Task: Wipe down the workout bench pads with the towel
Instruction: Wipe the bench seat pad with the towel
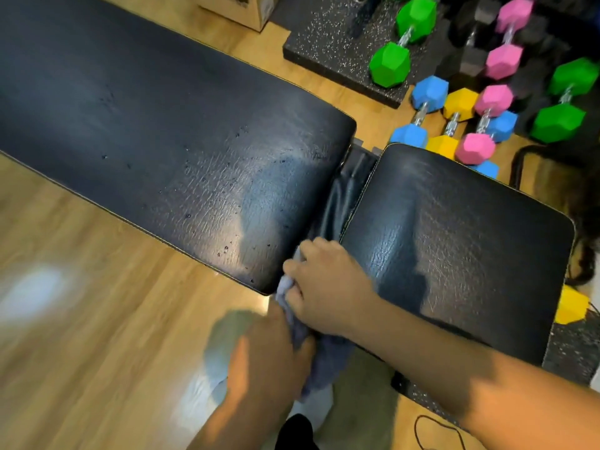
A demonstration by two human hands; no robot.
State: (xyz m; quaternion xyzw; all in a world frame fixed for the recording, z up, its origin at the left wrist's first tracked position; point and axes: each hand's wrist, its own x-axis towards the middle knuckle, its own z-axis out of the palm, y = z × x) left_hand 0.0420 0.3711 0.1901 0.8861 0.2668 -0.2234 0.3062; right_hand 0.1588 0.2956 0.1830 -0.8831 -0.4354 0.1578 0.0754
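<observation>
Grey-blue towel (324,365) is bunched at the near end of the gap between the two black bench pads, at 6 o'clock in view. Right hand (328,287) grips its upper part, fingers curled, knuckles against the near corner of the seat pad (454,228). Left hand (269,349), blurred, closes round the lower part just below. Long pad (162,125) runs off toward 10 o'clock and carries scattered droplets (188,216) on its surface. Seat pad lies at 3 o'clock. Wooden floor (81,254) is at 8 o'clock. Coloured dumbbells (389,63) sit at 1 to 2 o'clock, some on a speckled mat (324,43). Cardboard box (240,11) is at 12 o'clock.
</observation>
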